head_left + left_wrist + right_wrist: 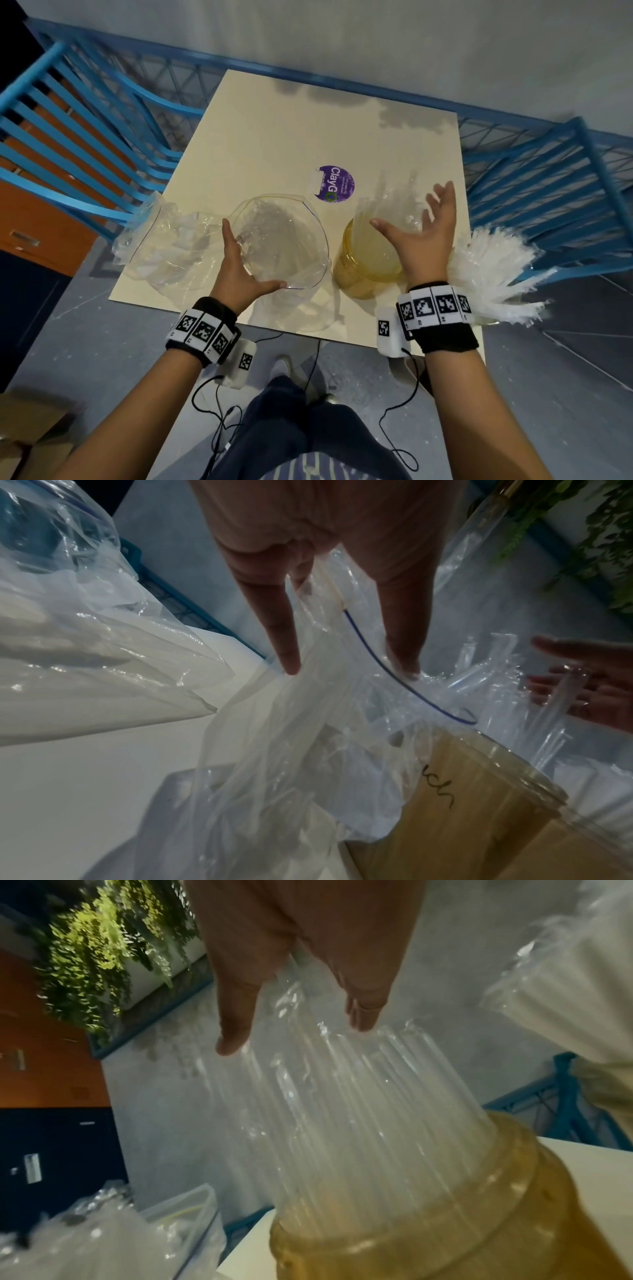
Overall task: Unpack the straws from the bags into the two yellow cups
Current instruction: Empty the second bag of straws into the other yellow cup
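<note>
Clear straws [387, 212] fan from amber jar [356, 274]; right fingers [445, 198] splayed, left fingers [227, 233] apparently spreading clear bag [308, 214].

Behind the left hand [239, 270] and the right hand [421, 240] sits a black elastic wristband [205, 329], ringed with white blocks [431, 305] bearing black square codes. A small white box [388, 330] with a thin black cable [417, 377] hangs beside each band. The dark blue trousers [274, 428] are loose.

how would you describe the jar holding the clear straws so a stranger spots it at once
On the cream table, look just right of the round purple sticker, nearer the person. The jar stands between the open clear bag and the white straw bundle, beneath the right hand. It is the only amber, rigid container, with clear straws fanning from its mouth.
</note>
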`<state>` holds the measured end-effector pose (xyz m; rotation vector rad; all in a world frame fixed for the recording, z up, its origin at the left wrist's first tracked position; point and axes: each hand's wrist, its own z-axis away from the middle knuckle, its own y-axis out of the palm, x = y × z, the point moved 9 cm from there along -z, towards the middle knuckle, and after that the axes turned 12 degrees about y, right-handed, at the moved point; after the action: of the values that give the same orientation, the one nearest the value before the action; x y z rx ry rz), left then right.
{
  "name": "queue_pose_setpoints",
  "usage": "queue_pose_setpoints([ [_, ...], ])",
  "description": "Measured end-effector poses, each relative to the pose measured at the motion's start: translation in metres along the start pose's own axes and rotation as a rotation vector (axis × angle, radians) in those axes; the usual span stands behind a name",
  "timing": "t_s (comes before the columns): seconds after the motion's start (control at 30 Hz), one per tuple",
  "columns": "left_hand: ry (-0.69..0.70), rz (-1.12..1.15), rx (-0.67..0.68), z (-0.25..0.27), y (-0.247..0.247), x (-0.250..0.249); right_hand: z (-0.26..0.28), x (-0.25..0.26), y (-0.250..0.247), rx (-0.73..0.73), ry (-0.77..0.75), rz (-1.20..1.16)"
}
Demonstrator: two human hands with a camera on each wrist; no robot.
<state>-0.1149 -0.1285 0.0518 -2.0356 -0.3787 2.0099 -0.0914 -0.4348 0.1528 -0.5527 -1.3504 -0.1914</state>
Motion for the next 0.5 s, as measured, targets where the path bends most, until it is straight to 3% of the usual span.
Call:
queue_pose_setpoints([
  [0.13, -0.004, -0.002, 0.003, 0.0, 0.0, 0.0, 0.023, 0.033, -0.009, -0.101, -0.232, 0.025],
  [0.23, -0.009, 0.022, -0.003, 0.0, 0.0, 0.0, 0.057, 0.061, 0.014, 0.038, -0.426, 0.007],
  [0.37, 0.002, 0.049, -0.007, -0.001, 0.001, 0.0, 0.085, 0.023, 0.085, 0.399, -0.306, 0.054],
  [0.5, 0.021, 0.104, 0.01, -0.001, 0.005, 0.002, 0.085, -0.043, 0.124, 0.465, -0.027, 0.076],
])
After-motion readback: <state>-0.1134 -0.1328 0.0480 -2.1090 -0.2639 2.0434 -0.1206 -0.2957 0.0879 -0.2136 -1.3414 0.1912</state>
